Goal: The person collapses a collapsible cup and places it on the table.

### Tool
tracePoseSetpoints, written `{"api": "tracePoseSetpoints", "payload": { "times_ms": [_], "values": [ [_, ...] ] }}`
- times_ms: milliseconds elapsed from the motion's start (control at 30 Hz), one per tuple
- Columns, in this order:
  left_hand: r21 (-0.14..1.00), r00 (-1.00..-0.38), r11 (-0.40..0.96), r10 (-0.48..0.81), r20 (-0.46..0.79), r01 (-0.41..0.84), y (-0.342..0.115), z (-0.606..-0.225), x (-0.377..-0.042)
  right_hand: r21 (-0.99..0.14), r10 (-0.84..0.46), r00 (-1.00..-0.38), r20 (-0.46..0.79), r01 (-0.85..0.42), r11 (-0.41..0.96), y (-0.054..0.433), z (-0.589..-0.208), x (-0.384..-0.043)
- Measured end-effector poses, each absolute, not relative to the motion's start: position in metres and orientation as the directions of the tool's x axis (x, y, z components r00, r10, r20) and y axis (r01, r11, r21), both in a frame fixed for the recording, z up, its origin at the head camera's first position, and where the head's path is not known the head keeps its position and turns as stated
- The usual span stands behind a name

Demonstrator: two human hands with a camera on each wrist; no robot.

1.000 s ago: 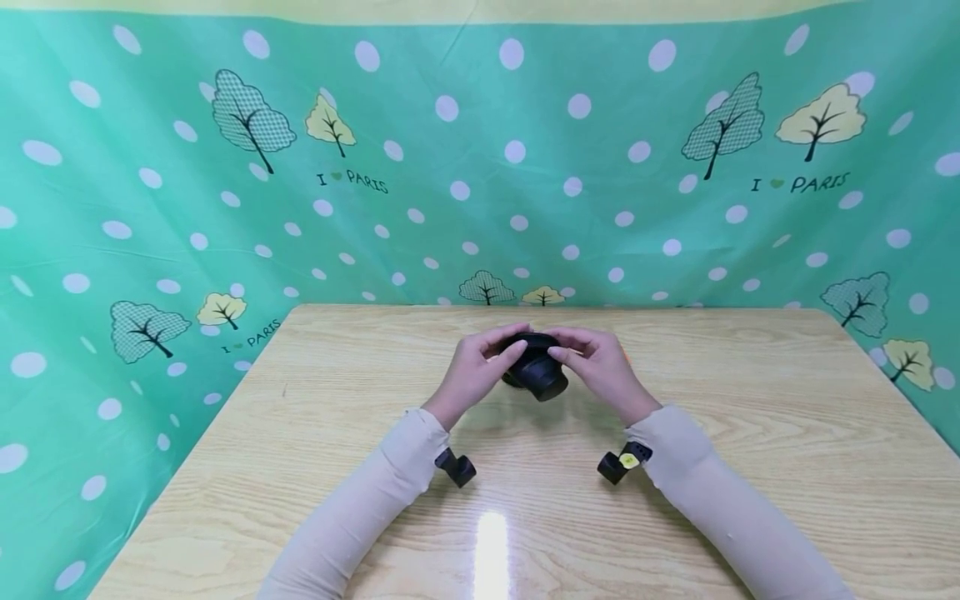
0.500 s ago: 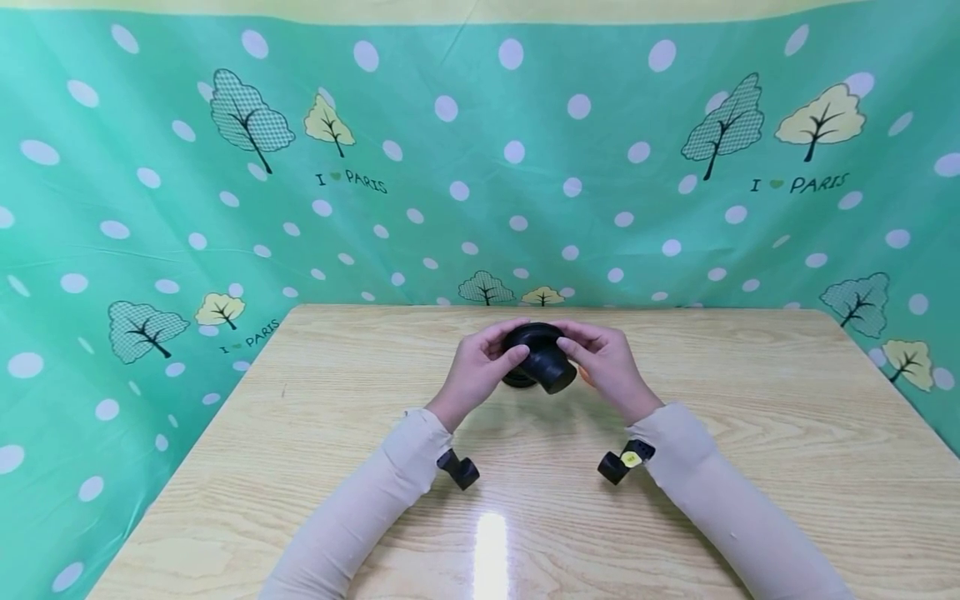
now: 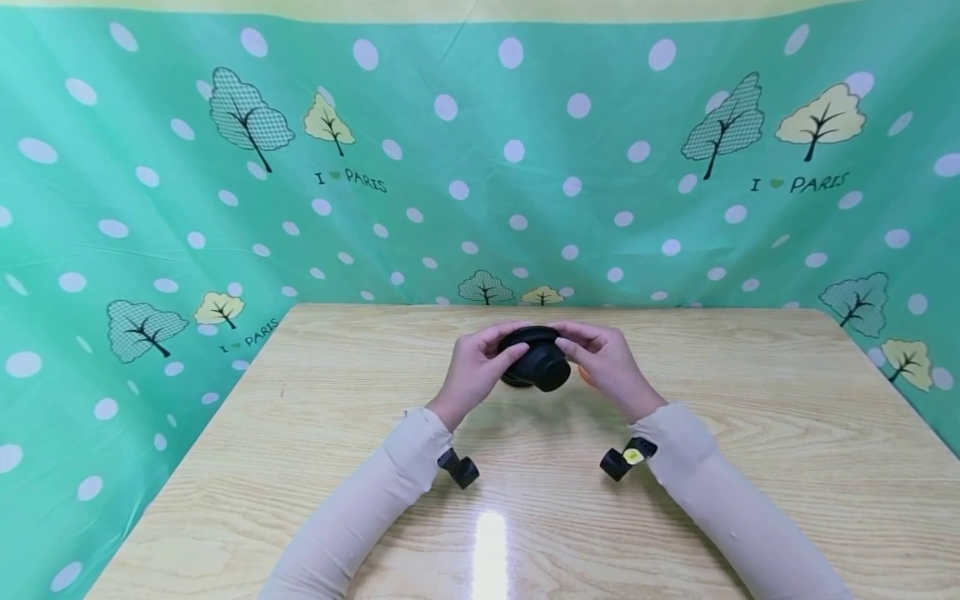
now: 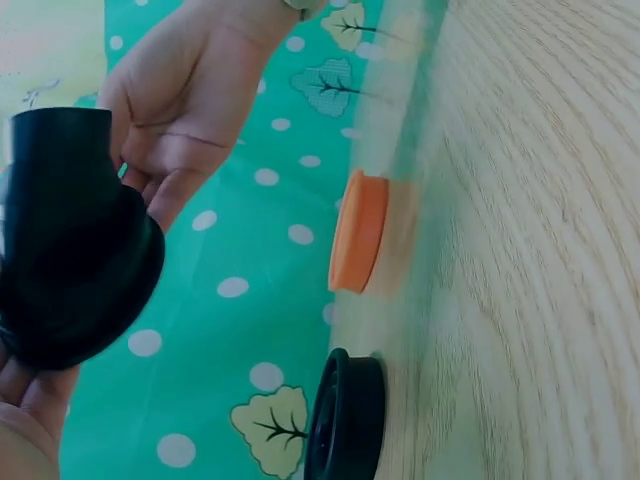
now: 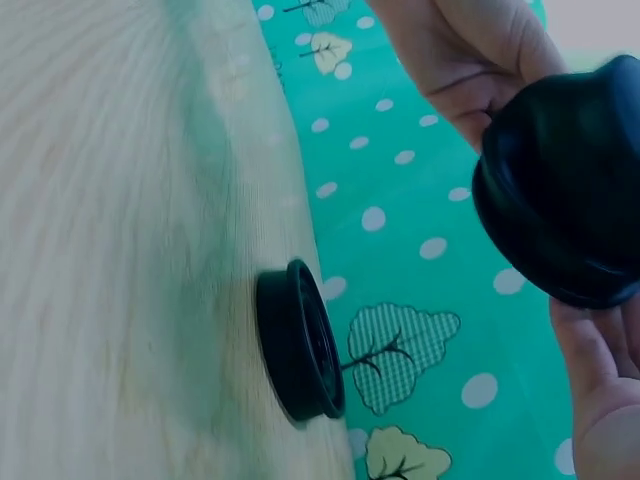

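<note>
Raised above the table's far middle is a black fitting (image 3: 546,367) with a wide round rim and a short angled neck, tilted toward me. My left hand (image 3: 476,367) pinches its left side, thumb in front and fingers behind the rim. On the other side my right hand (image 3: 607,367) holds the rim in the same way. The left wrist view shows the fitting (image 4: 70,230) apart from the tabletop, its neck upper left in that picture. In the right wrist view the fitting's (image 5: 570,180) wide rim and body fill the right edge.
A black ring-shaped part (image 5: 298,340) rests on the table (image 3: 360,392) beneath the fitting. Beside it lies an orange round part (image 4: 360,230), mostly hidden by my right hand in the head view. A green dotted curtain (image 3: 517,192) hangs behind the table.
The fitting has been turned between my hands: its neck swung up and to the right, then partly back toward me. My right hand shifted slightly, and more of the orange part shows.
</note>
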State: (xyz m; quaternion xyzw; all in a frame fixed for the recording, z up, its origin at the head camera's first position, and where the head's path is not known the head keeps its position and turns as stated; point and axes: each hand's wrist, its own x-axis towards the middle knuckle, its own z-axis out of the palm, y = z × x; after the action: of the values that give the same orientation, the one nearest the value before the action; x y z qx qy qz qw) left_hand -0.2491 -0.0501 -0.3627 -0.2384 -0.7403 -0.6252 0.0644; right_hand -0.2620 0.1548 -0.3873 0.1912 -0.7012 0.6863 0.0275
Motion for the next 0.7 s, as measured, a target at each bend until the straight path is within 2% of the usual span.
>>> {"api": "tracePoseSetpoints", "payload": {
  "times_ms": [333, 567, 700],
  "values": [
    [0.861, -0.844, 0.218, 0.408, 0.348, 0.46, -0.051, -0.356, -0.243, -0.925, -0.349, -0.9, 0.262, -0.337, 0.177, 0.151, -0.386, -0.26],
    [0.862, -0.845, 0.198, 0.389, 0.368, 0.466, -0.053, -0.385, -0.264, -0.924, -0.349, -0.899, 0.264, -0.34, 0.175, 0.151, -0.386, -0.259],
    [0.889, -0.864, 0.153, 0.354, 0.358, 0.432, -0.055, -0.382, -0.265, -0.938, -0.288, -0.913, 0.29, -0.331, 0.105, 0.153, -0.385, -0.259]
  ]
}}
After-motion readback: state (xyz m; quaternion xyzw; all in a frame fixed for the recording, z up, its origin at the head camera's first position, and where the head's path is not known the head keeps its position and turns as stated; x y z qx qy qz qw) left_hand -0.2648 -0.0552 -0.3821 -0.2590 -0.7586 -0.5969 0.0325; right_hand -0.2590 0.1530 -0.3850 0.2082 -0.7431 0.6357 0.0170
